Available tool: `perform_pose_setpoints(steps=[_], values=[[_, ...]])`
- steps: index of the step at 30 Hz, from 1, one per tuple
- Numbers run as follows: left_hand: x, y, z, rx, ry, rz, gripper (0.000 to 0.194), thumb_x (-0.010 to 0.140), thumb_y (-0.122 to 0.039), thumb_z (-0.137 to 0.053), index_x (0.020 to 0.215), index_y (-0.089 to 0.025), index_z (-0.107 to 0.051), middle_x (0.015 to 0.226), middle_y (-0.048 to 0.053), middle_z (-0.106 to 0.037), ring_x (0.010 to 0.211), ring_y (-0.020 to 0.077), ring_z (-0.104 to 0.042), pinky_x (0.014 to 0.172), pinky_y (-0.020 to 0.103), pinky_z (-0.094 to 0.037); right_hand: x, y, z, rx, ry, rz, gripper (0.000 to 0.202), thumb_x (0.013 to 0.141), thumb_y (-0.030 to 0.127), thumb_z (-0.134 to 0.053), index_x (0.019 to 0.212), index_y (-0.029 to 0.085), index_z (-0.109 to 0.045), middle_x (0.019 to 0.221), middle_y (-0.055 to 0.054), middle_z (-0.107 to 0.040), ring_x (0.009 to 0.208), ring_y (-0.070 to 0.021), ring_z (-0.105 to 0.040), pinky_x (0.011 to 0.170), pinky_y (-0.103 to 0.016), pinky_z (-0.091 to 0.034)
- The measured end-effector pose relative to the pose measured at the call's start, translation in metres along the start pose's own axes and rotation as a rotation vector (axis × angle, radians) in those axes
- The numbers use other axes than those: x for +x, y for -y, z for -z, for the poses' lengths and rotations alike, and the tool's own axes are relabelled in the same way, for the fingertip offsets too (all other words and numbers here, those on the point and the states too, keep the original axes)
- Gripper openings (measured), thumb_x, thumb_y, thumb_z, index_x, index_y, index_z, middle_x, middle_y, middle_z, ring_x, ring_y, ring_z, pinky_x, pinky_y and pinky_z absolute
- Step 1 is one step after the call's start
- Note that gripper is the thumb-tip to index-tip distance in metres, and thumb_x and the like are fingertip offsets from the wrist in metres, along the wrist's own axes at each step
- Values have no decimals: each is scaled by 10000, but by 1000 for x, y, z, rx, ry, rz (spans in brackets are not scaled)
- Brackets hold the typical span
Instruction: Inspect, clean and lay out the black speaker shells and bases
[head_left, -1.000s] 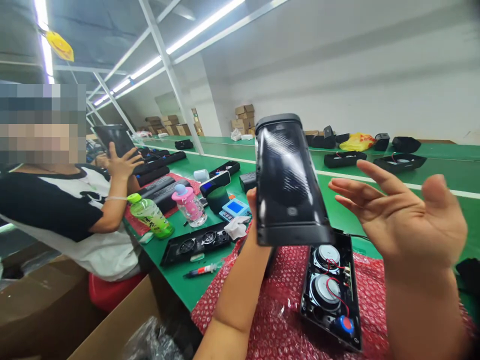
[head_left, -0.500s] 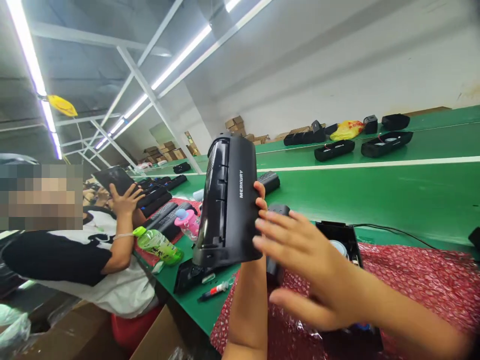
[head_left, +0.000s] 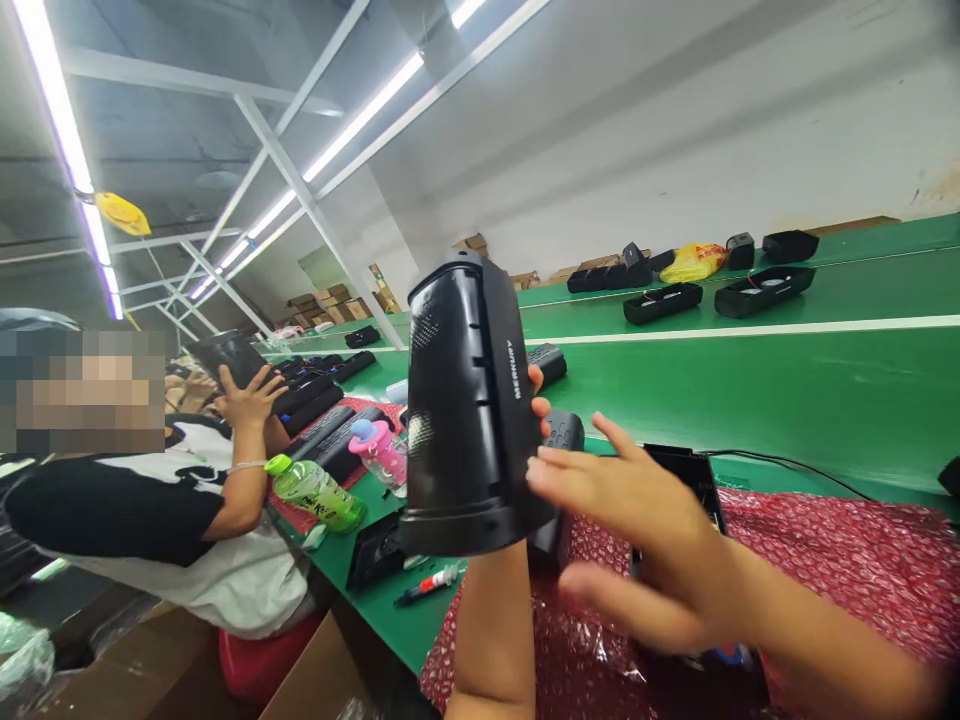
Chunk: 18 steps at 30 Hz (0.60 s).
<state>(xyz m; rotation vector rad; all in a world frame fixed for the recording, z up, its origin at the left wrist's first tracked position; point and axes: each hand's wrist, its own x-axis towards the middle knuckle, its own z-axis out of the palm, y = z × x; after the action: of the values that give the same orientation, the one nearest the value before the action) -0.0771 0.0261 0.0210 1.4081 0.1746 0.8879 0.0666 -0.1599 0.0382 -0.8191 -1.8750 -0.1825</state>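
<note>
A black speaker housing (head_left: 457, 410) marked MERKURY stands nearly upright in front of me, slightly tilted. My left hand (head_left: 538, 402) grips it from behind; only a few fingertips show round its right edge. My right hand (head_left: 652, 535) is open with spread fingers, its fingertips close to the housing's lower right side; whether they touch it I cannot tell. Below the right hand, red bubble wrap (head_left: 840, 570) covers the bench, with an open black casing (head_left: 686, 465) partly hidden behind the hand. A grey-black ribbed part (head_left: 564, 432) sits just behind the housing.
On the green bench (head_left: 825, 400) to the left are a green bottle (head_left: 315, 492), a pink bottle (head_left: 381, 455) and a syringe (head_left: 431, 583). A co-worker (head_left: 135, 510) at left handles a black piece. Several black casings (head_left: 765, 290) and a yellow bag (head_left: 694, 262) are farther back.
The housing has turned in my left hand, showing more of its glossy, perforated side. My right hand has shifted slightly right and its fingers have spread.
</note>
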Motion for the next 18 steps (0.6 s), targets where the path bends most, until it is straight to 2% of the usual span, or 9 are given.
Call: perform_pose_setpoints(steps=[2,4,6,8,11,14,18], values=[[-3,-9,-15,-113,-19,-59,672,775,-791,-496,1230,-324,-658,1128,54,-718,988,303,-689,839,476,-579,-3,-13,3,106,-80,-187,577,994,379,-546,1540,334,-365,1353,-52,-622,1214,-229,-629,1198,-536,-327],[-4,-12,-31,-195,-100,-163,625,719,-707,-596,1188,-301,-678,1155,33,-719,1075,328,-663,928,495,-565,-4,-28,2,180,-100,-372,588,1004,476,-513,1555,369,-337,1382,-64,-599,1214,-270,-625,1092,-571,-446],[0,-11,-44,-208,-220,-223,621,636,-541,-710,1191,-263,-672,1126,46,-730,1086,337,-662,989,501,-543,-3,-43,-3,237,-93,-500,678,975,594,-503,1569,318,-327,1473,-93,-511,1319,-309,-535,1105,-597,-419],[6,-9,-53,-165,-320,-253,738,554,-401,-773,1264,-271,-619,1135,49,-727,1080,327,-672,1001,487,-539,-2,-55,-8,249,-87,-591,848,906,689,-550,1582,240,-303,1558,-129,-392,1425,-345,-397,1179,-629,-291],[15,-4,-58,-119,-342,-283,902,503,-339,-836,1350,-322,-528,1213,39,-700,1096,310,-673,997,473,-544,-1,-62,-10,242,-52,-656,1016,837,727,-610,1604,193,-213,1618,-152,-256,1500,-351,-236,1223,-632,-148],[20,5,-60,-63,-297,-264,1030,476,-336,-906,1396,-349,-444,1291,31,-660,1150,294,-651,1034,464,-525,-2,-62,-9,309,-20,-657,1011,873,628,-610,1624,252,-47,1653,-107,-158,1528,-298,-170,1240,-596,-136],[24,17,-65,19,-270,-248,1161,497,-339,-932,1469,-336,-296,1428,63,-560,1268,299,-587,1085,454,-488,-3,-65,-10,265,-52,-692,1095,818,410,-665,1614,241,68,1637,-133,-183,1491,-306,-269,1212,-601,-246]])
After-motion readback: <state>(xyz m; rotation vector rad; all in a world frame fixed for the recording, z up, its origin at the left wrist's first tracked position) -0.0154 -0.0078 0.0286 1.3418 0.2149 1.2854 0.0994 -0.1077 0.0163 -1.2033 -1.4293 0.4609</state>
